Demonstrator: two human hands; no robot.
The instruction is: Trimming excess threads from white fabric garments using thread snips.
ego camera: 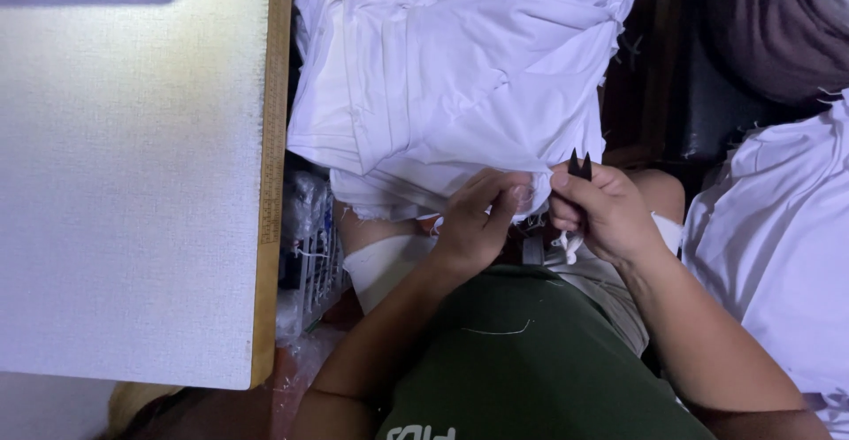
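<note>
Left hand: we pinch the edge of the white cotton garment (460, 77) between the fingers of our left hand (473, 223), right at the hem that hangs over our lap.
Right hand: our right hand (601, 210) is clenched round a small black thread snipper (579, 168), whose two pointed tips stick up just beside the pinched hem.
Where the cloth lies: the garment tops a pile of folded white fabric that rests on our knees, beside the pale textured tabletop (133, 183) with its wooden edge strip (270, 183).
Risk to cloth: we judge the blade tips so near the hem that a slip could nick the fabric instead of a loose thread.
Risk to fingers: our left fingertips sit almost touching the tips, so a hasty snip could catch skin.
Risk of slide: the pile leans on our lap and could slump to the floor.
Containers: a wire basket (318, 267) beside the tabletop holds crumpled clear plastic; we cannot tell what else.
Other cloth: another heap of white fabric (778, 245) lies to our right.
</note>
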